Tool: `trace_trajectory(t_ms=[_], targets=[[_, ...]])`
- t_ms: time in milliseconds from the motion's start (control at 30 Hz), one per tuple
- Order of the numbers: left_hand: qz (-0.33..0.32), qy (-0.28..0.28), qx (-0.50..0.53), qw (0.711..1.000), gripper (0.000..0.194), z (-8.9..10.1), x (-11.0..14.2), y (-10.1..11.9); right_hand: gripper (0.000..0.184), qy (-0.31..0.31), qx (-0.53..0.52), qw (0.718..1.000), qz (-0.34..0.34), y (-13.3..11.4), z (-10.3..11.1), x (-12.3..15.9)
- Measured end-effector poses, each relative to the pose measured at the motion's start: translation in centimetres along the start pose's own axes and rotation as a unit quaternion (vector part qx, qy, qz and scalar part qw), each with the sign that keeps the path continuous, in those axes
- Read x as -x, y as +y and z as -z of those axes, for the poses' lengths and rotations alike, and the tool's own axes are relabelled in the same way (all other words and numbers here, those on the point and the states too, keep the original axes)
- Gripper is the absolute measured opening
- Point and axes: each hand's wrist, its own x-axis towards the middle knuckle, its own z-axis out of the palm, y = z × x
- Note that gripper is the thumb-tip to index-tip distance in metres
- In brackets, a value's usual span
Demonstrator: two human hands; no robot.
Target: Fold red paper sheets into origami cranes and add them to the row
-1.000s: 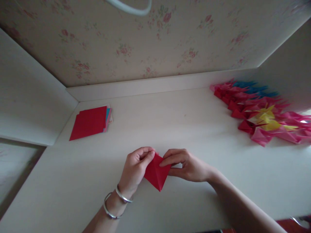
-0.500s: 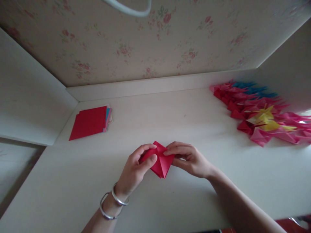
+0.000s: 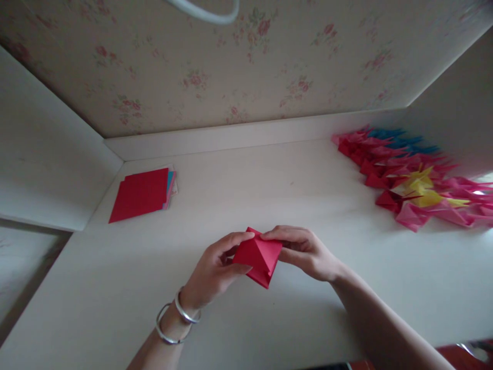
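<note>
A red sheet of origami paper (image 3: 259, 255), folded into a small diamond with several layers, is held just above the white table between both hands. My left hand (image 3: 220, 264), with two silver bangles at its wrist, pinches the paper's left side; the thumb lies across the front and a finger rests near the top corner. My right hand (image 3: 304, 250) grips the upper right edge, fingers on top and thumb beneath. A layer stands slightly apart at the lower right edge of the paper.
To the left lies a stack of square paper (image 3: 139, 195), red on top with blue and pink edges showing. Many folded paper cranes (image 3: 416, 177) in red, pink, blue and yellow crowd the right back of the white table (image 3: 231, 185). A white cable (image 3: 208, 15) hangs at the top.
The paper's front, creased down the middle before, now shows a broader smooth flap, and its bottom corner has shifted right and slightly down. My left thumb has moved down a little.
</note>
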Motion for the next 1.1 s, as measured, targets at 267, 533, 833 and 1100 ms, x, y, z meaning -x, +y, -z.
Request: trace_trajectory(t_ms=[267,533,833,1100], targets=[[0.086,0.069,0.011,0.994,0.030,-0.9,-0.1,0.4,0.025,0.012,0.040,0.998,-0.046,-1.0,-0.2,0.0],[0.120,0.065,0.037,0.990,0.036,-1.0,0.0,0.2,0.026,0.010,0.019,0.998,-0.057,-0.9,-0.3,-0.1],[-0.042,0.004,-0.026,0.999,0.028,0.0,0.0,-0.1,0.028,-0.074,0.087,0.992,0.052,0.0,0.4,0.1],[-0.145,-0.010,-0.140,0.979,0.034,-0.2,0.0,0.4,0.031,-0.117,0.102,0.980,0.128,-0.8,0.4,0.0]])
